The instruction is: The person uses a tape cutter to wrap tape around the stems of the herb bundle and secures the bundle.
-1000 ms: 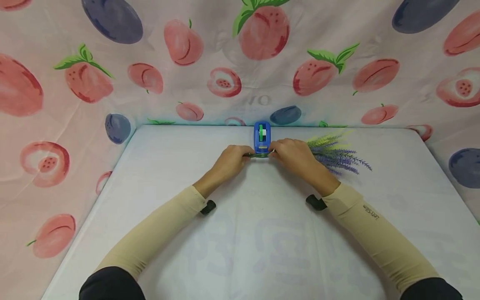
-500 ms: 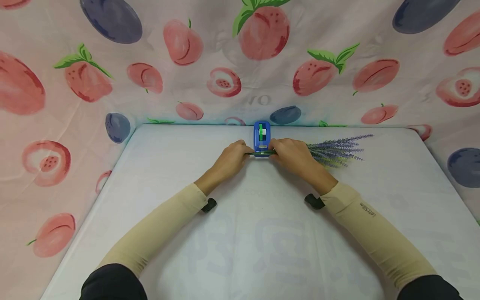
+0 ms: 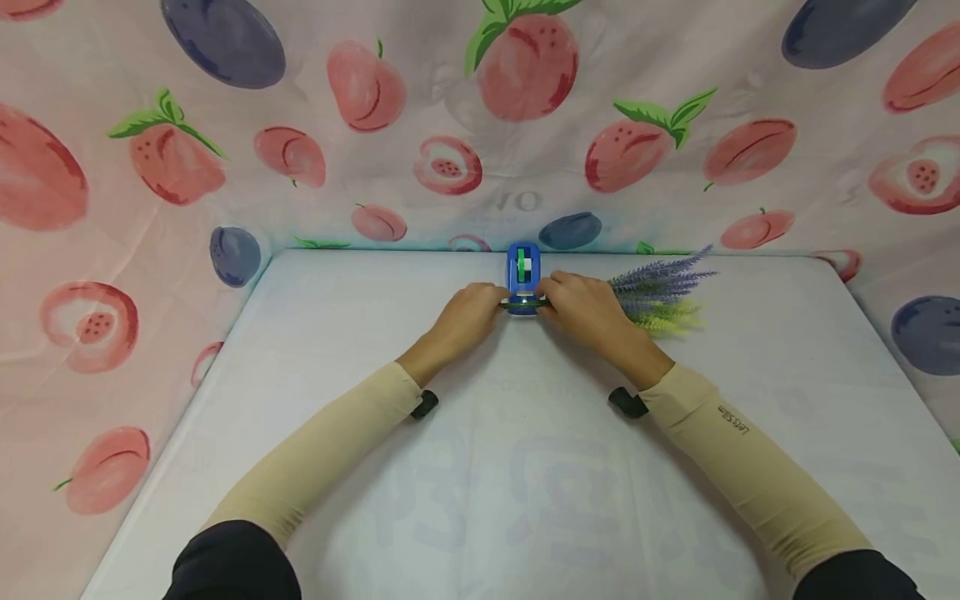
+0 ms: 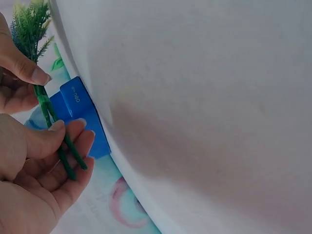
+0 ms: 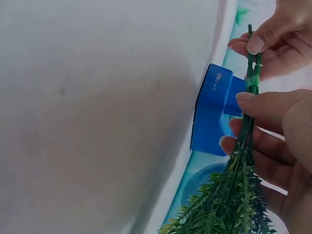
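A bunch of artificial lavender sprigs with purple and yellow-green heads lies crosswise in both hands, heads to the right. My left hand pinches the lower ends of the green stems between thumb and fingers. Closer to the heads, my right hand grips the stems between thumb and fingers. Between the hands, a shiny band of clear tape wraps the stems. Directly behind them stands a blue tape dispenser with a green-cored roll; its front is partly covered by the stems in the head view.
The white table extends toward me and to both sides. Its back edge meets a fruit-printed cloth, which also hangs at the left. The dispenser sits close to that edge.
The bunch has turned about its length: the yellow heads went from the top to the bottom, and the purple ones now lie above. Both hands stay near the dispenser.
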### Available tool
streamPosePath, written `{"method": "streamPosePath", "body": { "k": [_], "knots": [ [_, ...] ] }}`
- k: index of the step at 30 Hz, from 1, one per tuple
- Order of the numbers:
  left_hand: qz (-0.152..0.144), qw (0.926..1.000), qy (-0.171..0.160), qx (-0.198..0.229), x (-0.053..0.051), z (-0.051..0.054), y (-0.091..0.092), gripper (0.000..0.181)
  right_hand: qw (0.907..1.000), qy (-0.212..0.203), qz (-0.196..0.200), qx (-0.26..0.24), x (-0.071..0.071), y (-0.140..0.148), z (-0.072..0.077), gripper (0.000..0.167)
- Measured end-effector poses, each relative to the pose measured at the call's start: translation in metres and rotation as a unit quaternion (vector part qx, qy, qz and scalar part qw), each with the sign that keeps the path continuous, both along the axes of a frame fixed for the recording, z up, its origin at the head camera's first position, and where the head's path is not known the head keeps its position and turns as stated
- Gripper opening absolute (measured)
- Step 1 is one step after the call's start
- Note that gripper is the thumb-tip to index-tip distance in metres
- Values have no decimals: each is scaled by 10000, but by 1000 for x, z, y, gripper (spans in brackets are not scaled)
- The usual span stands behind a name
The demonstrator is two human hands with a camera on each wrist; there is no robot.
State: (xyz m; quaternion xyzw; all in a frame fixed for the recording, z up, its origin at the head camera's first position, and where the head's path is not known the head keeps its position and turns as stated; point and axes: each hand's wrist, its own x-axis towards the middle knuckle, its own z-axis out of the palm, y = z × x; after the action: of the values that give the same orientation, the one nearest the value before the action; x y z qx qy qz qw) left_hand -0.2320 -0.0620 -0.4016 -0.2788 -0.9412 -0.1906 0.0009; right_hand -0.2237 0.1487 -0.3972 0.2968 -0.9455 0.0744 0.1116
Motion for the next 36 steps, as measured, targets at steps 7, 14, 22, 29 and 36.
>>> {"method": "streamPosePath", "body": {
  "k": [7, 14, 22, 29, 36],
  "knots": [
    [4, 10000, 22, 74, -4, 1, 5, 41, 9999, 73, -109, -96, -3, -1, 2, 30],
    [-49, 9999, 2, 140, -6, 1, 5, 35, 9997, -157, -151, -70, -5, -2, 3, 30],
    [-69, 9988, -262, 398, -11, -3, 3, 37, 9991, -362, -130, -202, -6, -4, 0, 28],
    [3, 9965, -491, 674, -13, -4, 2, 39, 9982, -531, -142, -218, -6, -8, 2, 28],
    [37, 9967, -515, 630, -13, 0, 2, 40, 9955, -762, -391, -394, -6, -9, 3, 24]
  ]
}}
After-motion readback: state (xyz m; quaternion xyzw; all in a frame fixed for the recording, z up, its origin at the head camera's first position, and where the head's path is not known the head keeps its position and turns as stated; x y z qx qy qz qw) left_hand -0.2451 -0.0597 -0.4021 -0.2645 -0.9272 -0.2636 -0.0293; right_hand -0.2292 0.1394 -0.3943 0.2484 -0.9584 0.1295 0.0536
